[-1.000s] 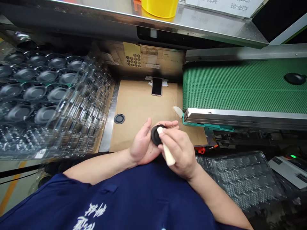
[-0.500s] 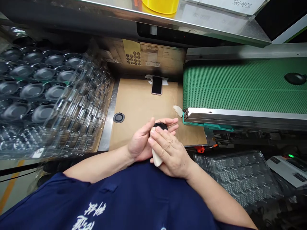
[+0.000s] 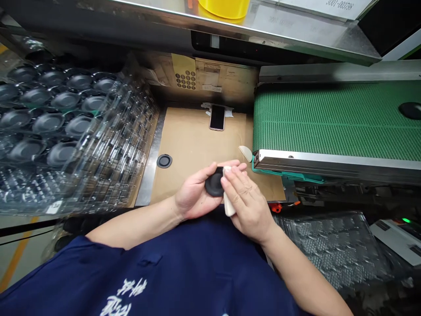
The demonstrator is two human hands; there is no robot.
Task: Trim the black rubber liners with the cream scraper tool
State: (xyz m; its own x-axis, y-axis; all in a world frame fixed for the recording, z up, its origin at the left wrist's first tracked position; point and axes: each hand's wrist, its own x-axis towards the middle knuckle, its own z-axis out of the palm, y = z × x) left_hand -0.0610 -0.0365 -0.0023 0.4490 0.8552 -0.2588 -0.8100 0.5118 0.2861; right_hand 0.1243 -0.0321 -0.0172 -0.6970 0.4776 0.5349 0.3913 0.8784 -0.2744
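Note:
A black round cup-like part (image 3: 214,183) rests in my left hand (image 3: 194,193), with the thumb along its left rim and the fingers beneath it. My right hand (image 3: 247,199) presses a white pad (image 3: 229,204), perhaps folded cloth or sponge, over the part's right side. The fingers lie together along the pad and hide some of it. Left of my hands, a small dark ring-shaped disc (image 3: 164,161) lies on the cardboard sheet (image 3: 190,136).
A phone (image 3: 217,117) lies at the back of the cardboard. Stacked clear trays with black round parts (image 3: 52,123) stand left. On the right runs a green conveyor belt (image 3: 322,118) bearing a black part (image 3: 410,110). A white half-round piece (image 3: 245,153) sits by its corner.
My right hand and the white pad have slid to the right across the black part, uncovering more of its face. The left hand stays around the part.

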